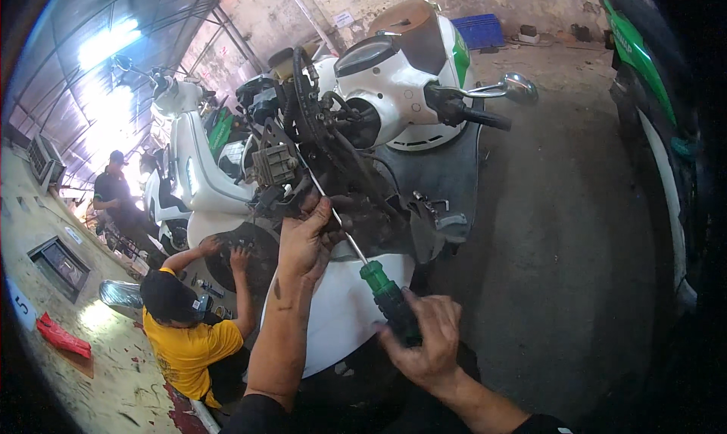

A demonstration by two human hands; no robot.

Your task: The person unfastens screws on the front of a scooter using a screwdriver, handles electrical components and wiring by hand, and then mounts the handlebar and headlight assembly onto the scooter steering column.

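Crossing the curled left hand (307, 241) (hold unclear), the screwdriver (382, 290) sits in the loosely closed right hand (430, 345).

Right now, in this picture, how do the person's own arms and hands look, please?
The left hand and right hand wear no gloves, and no watch shows. Dark sleeves leave both forearms partly bare. Small dark marks show near the left wrist.

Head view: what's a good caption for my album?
Bare hands hold a green-handled metal screwdriver at a white scooter.
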